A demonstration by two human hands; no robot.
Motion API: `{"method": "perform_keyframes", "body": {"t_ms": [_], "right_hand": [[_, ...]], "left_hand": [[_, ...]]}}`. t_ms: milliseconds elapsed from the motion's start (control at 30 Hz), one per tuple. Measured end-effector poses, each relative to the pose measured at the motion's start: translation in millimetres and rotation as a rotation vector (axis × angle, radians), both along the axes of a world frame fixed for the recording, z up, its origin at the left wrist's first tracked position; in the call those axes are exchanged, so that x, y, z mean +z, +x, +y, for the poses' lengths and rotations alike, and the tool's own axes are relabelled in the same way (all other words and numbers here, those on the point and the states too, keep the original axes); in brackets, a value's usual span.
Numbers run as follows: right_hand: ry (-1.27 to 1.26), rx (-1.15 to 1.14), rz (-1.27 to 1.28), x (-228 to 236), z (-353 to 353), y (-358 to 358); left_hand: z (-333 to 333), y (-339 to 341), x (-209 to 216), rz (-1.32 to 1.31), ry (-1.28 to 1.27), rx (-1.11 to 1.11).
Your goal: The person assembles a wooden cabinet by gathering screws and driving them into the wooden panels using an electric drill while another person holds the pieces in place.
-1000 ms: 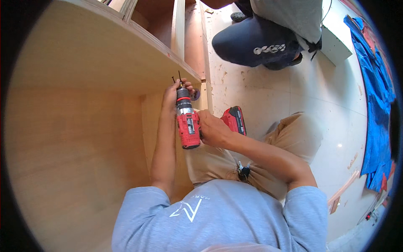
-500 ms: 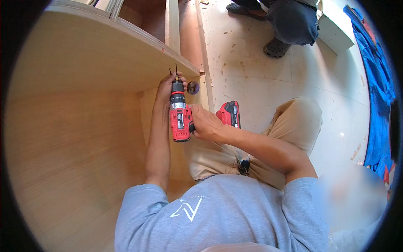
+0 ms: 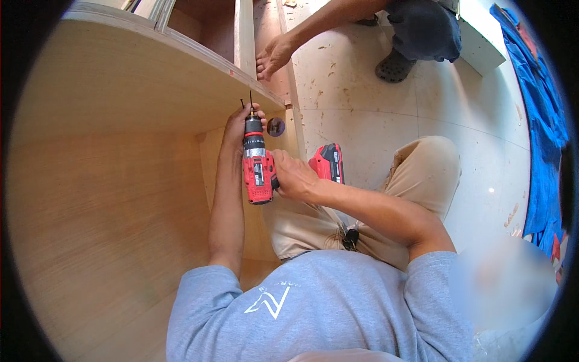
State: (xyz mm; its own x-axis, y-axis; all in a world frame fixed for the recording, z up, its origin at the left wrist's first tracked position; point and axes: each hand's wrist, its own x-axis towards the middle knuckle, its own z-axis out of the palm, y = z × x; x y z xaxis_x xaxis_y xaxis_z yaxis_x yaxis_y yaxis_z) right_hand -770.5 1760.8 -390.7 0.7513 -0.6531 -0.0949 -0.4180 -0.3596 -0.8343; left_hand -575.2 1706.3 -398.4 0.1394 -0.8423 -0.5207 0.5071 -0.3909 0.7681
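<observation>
The drill [image 3: 259,181] is red, with a black chuck [image 3: 253,124], a bright red ring [image 3: 253,134] and a silver collar [image 3: 255,152]; its battery pack [image 3: 329,163] is red and black. The shirt [image 3: 338,301] is grey-blue (plain but for a white print [image 3: 281,303]), the trousers [image 3: 428,172] tan, the wood panel [image 3: 120,199] honey-pale with faint grain, the floor [image 3: 362,127] off-white flecked brown, the sheet [image 3: 537,139] bright blue
</observation>
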Motion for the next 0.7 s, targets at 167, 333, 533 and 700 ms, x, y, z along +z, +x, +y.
{"method": "perform_keyframes", "body": {"t_ms": [167,333,533,700], "right_hand": [[0.089,-0.006,-0.101,-2,2,-6],[0.104,-0.070,-0.206,-12,5,-7],[0.167,0.202,-0.167,2,-7,-5],[-0.068,0.639,-0.009,-7,16,-19]], "left_hand": [[-2,-14,25,-0.083,0.012,-0.018],[-18,-10,27,-0.264,-0.096,-0.027],[-1,17,29,-0.488,-0.134,-0.001],[64,-2,12,-0.592,0.041,-0.109]]}}
